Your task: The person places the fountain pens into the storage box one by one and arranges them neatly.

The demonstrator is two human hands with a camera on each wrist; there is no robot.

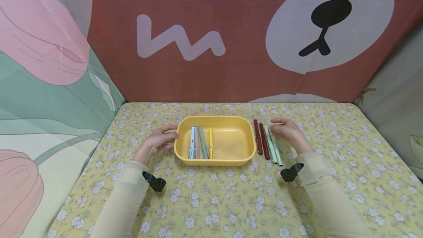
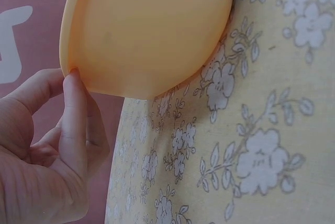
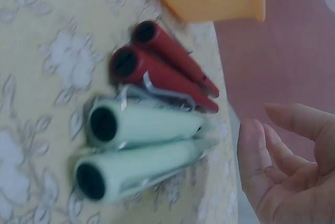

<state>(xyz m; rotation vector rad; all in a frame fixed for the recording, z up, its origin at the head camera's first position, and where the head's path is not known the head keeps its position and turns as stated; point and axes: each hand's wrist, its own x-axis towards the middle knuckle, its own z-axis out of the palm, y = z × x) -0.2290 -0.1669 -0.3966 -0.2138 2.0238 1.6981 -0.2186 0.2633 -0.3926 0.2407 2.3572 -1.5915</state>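
My left hand [image 1: 158, 141] pinches the rim of the yellow tray [image 1: 214, 162] at its left end, with fingertips on the edge in the left wrist view. Inside the tray lie a light blue pen [image 1: 192, 140], a pale purple pen [image 1: 196, 144], a grey-blue pen [image 1: 202, 142] and a yellow pen [image 1: 210, 144]. To the right of the tray, two dark red pens [image 1: 264, 142] and two mint green pens [image 3: 152, 124] lie side by side on the table. My right hand [image 1: 288, 132] hovers by the far ends of the green pens, thumb and fingers apart, holding nothing.
A yellow flowered cloth [image 1: 211, 201] covers the table. Behind it stands a red-brown printed backdrop [image 1: 238, 80], with a tulip-print cloth [image 1: 43, 105] on the left side. A small black camera sits on each wrist.
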